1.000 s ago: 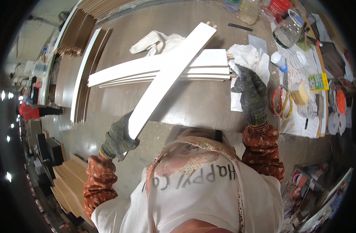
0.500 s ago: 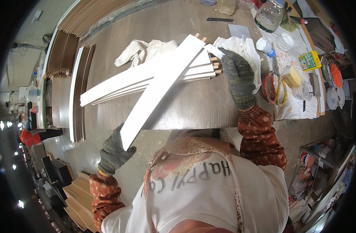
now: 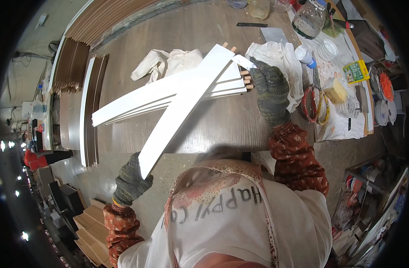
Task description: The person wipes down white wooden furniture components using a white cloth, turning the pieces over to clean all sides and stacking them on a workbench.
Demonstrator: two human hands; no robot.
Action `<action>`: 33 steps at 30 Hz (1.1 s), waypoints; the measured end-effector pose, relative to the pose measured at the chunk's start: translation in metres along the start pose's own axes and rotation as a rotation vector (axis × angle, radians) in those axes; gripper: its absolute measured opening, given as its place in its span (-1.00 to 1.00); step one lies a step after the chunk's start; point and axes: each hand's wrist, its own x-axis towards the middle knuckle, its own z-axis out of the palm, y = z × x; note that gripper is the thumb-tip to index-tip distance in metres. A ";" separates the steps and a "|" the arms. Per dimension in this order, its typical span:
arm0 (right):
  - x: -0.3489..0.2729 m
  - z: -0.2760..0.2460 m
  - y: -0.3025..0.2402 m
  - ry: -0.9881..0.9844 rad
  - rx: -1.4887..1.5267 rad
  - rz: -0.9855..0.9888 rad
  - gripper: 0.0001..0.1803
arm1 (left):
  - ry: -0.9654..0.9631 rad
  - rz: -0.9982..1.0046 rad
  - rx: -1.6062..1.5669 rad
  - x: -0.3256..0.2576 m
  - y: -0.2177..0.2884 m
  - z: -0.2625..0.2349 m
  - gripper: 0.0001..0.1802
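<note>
A long white board (image 3: 182,107) with wooden dowels at its far end lies slantwise across a stack of similar white boards (image 3: 137,102). Its near end juts past the table edge, where my left hand (image 3: 132,179), in a dark knitted glove, grips it. My right hand (image 3: 272,91), gloved alike, is beside the far end, its fingers closed on a small white strip (image 3: 244,61) that reaches toward the board's edge. Whether the strip is folded cloth or a tool, I cannot tell. Dowels (image 3: 245,78) stick out of the stacked boards near my right hand.
A crumpled cream cloth (image 3: 168,62) lies behind the stack, and a white cloth (image 3: 282,58) behind my right hand. To the right are a sponge (image 3: 335,90), tape rolls (image 3: 309,103), a cup (image 3: 304,54) and a large jar (image 3: 309,20). Brown-edged panels (image 3: 93,107) stand at left.
The whole view has shifted slightly, with the table a little lower in it. Both hands keep nearly the same places on the board and the white strip.
</note>
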 end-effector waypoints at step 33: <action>0.011 0.004 0.014 0.228 0.011 -0.197 -0.77 | 0.096 -0.007 0.060 -0.002 0.007 0.008 -0.31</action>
